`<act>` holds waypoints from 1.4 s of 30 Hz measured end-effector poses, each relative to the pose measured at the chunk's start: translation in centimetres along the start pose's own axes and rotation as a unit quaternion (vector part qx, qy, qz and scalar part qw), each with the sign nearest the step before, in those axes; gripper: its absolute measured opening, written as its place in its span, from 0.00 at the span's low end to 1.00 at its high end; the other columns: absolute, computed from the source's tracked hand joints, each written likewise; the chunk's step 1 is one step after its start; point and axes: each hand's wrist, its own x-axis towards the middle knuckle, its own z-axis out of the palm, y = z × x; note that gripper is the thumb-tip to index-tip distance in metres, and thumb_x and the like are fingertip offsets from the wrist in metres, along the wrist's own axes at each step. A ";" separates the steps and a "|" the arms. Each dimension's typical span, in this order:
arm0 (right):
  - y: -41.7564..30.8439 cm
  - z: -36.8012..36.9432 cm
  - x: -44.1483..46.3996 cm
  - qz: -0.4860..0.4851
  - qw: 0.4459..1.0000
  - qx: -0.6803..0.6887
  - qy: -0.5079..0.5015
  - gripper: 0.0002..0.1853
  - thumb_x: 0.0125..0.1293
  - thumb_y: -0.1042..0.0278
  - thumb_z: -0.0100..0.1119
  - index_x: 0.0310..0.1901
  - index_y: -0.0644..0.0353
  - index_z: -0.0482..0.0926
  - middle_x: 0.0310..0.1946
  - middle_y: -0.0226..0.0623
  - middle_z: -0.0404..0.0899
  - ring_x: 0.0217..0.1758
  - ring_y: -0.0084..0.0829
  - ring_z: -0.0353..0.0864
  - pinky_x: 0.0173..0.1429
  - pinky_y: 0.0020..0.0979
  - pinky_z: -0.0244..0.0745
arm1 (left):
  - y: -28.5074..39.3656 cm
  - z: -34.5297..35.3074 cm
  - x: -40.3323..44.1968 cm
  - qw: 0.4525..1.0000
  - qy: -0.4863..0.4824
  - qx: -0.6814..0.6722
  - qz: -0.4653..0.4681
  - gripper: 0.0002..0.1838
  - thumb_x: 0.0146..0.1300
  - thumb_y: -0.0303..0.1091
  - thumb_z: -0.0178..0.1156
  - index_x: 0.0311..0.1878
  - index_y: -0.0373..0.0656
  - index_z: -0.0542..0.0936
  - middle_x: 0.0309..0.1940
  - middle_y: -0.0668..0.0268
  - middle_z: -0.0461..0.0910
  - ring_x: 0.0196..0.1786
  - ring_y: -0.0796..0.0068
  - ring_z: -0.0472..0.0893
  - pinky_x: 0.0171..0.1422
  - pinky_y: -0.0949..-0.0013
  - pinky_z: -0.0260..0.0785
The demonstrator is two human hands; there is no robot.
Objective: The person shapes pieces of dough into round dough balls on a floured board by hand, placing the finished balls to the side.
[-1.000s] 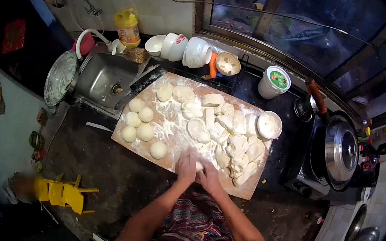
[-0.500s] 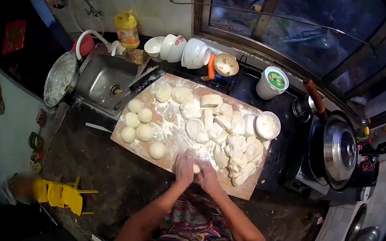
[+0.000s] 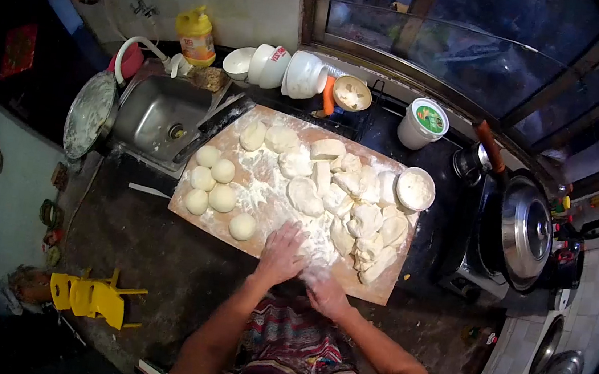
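Observation:
My left hand [image 3: 284, 252] lies palm down over the front part of the floured wooden board [image 3: 276, 133], fingers stretched forward. Beside it, at the board's front edge, my right hand [image 3: 326, 293] is blurred, so its fingers are hard to read. The small piece of dough seen between the hands earlier is hidden. Left of my hands sits a round dough ball [image 3: 242, 227], with several more dough balls [image 3: 221, 198] behind it. To the right lies a heap of rough dough pieces [image 3: 365, 219], and a flattened dough piece [image 3: 305, 196] rests ahead of my left hand.
A bowl of flour [image 3: 415, 189] stands on the board's right edge. Behind are white bowls [image 3: 304, 76], a lidded tub [image 3: 423, 125] and a yellow bottle [image 3: 196, 37]. A sink [image 3: 148, 116] is left; a lidded pot [image 3: 526, 229] sits right. Yellow chairs [image 3: 98, 299] stand lower left.
My hands have moved apart. The left has shifted slightly forward over the board, the right back toward its edge; the dough between them no longer shows. The view has shifted slightly.

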 end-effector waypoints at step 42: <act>0.4 -0.3 5.8 0.240 0.937 0.185 0.173 0.25 0.68 0.64 0.50 0.65 0.60 0.65 0.51 0.56 0.74 0.51 0.50 0.77 0.57 0.40 0.71 | -3.3 5.0 5.1 0.956 0.141 0.158 -0.205 0.23 0.68 0.36 0.47 0.59 0.26 0.68 0.62 0.41 0.66 0.68 0.44 0.62 0.74 0.45 0.48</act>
